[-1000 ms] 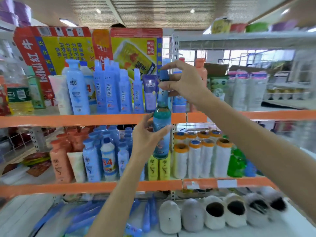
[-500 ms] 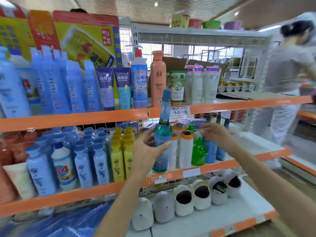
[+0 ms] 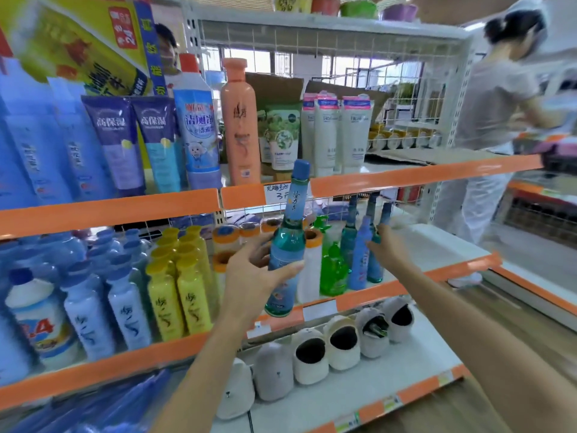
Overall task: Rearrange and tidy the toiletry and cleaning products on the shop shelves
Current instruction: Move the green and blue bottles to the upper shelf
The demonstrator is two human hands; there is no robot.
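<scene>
Orange-edged shelving (image 3: 421,178); windows (image 3: 352,68) behind; wooden floor (image 3: 530,335)

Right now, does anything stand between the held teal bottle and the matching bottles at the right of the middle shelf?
Yes: a white bottle and a green spray bottle stand between the teal bottle and the matching bottles.

bright, even daylight | wide-angle edge bending | motion blur at left and right edges
</scene>
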